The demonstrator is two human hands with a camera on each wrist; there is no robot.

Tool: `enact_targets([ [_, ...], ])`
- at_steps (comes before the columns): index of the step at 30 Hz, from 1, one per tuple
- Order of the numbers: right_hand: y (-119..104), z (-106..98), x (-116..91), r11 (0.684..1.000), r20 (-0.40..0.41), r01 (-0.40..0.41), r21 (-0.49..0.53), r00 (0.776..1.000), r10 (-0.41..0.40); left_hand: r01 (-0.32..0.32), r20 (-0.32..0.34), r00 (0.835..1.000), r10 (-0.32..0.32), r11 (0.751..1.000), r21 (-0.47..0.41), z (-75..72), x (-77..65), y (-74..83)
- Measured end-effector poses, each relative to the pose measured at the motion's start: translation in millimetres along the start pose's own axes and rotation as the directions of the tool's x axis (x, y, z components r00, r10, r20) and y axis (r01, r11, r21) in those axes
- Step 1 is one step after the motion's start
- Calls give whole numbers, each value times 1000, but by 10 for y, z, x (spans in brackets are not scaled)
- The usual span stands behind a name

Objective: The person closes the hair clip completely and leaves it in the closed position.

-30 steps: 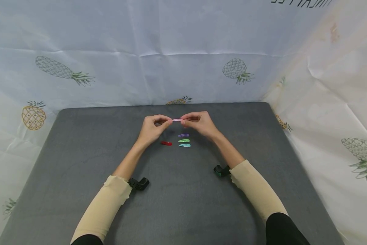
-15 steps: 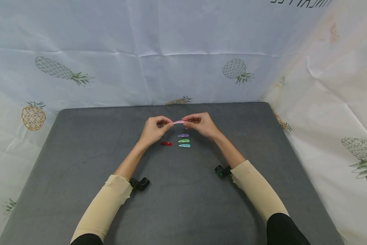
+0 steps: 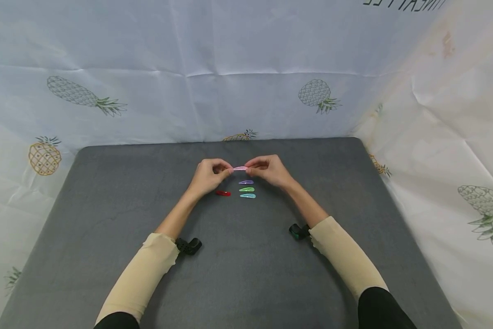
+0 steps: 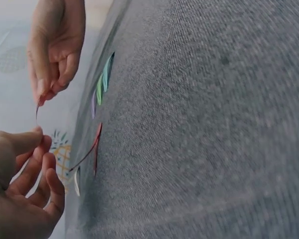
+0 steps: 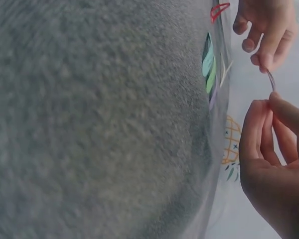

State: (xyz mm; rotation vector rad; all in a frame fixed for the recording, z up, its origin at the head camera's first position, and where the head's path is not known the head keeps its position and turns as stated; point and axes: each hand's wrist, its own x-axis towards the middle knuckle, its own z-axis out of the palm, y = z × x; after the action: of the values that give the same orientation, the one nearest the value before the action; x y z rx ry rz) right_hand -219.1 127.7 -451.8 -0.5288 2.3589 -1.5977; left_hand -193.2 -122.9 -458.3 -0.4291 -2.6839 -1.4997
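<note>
The pink hair clip is in the air above the grey table, at twelve o'clock from the middle of its top, and both hands are grasping it: the left hand pinches its nine o'clock end, the right hand its three o'clock end. I judge this clip to be very light, thin and springy, perhaps of painted metal, so it should be a little slippery but hardly fragile. The tips of thumb and forefinger, placed at its two ends, seem the proper place to hold it; a strong squeeze could bend it and make it snap. Whether it is sprung, I cannot tell. The left forearm reaches in from between seven and eight o'clock, the right from about four, and in the left wrist view the other fingers of the left hand curl loosely, away from the clip. Near six o'clock below it lie the purple clip, the green clip and the light blue clip in a column; the red clip lies toward seven.
</note>
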Motion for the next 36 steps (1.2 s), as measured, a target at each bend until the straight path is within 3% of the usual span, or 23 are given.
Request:
enact_targets([
  [11,35,122,56,989,42,58,-137,998,-53,23,47,999,-26,998,53,-57,-40,-98],
  [24,49,231,113,973,83,28,-230,996,-9,55,87,994,-62,995,82,-109,-85,-149],
  [36,37,319,125,952,106,9,-305,994,25,85,79,992,-95,989,118,-105,-93,-190],
])
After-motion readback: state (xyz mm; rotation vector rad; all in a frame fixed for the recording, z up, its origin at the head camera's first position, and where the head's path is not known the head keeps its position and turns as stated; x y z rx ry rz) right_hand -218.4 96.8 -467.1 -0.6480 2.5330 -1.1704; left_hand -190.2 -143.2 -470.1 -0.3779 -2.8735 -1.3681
